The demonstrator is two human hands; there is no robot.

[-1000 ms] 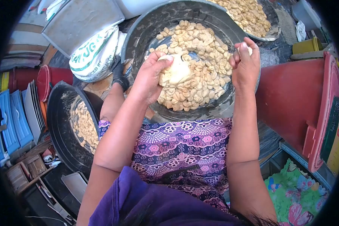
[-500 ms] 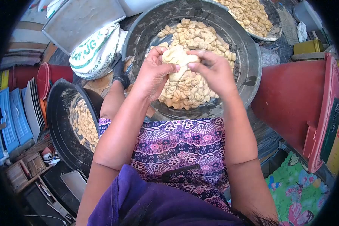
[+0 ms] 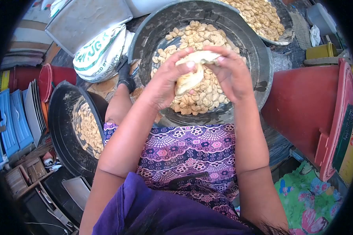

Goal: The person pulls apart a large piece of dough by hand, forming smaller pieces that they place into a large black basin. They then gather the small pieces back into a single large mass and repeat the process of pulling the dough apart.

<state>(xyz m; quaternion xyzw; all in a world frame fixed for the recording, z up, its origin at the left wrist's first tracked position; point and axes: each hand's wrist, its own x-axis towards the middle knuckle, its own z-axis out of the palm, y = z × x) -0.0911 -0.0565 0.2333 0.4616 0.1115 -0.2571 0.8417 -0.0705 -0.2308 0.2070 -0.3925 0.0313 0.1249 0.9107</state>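
I note left hand [image 3: 166, 84] and right hand [image 3: 231, 74] both clamped on one pale, soft dough lump [image 3: 190, 74], raised over the round grey metal basin [image 3: 262, 58] of pale pieces.

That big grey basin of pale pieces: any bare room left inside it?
The large grey metal basin shows bare wall along its right side and near rim. Its middle is crowded: pale shaped pieces, with both hands holding dough above.

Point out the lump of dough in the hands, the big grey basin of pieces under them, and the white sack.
Lump of dough [image 3: 190, 76], head view: its pale middle, between both hands.
Grey basin [image 3: 259, 58], head view: bare inner wall, right side.
White sack [image 3: 100, 56], head view: its printed side.
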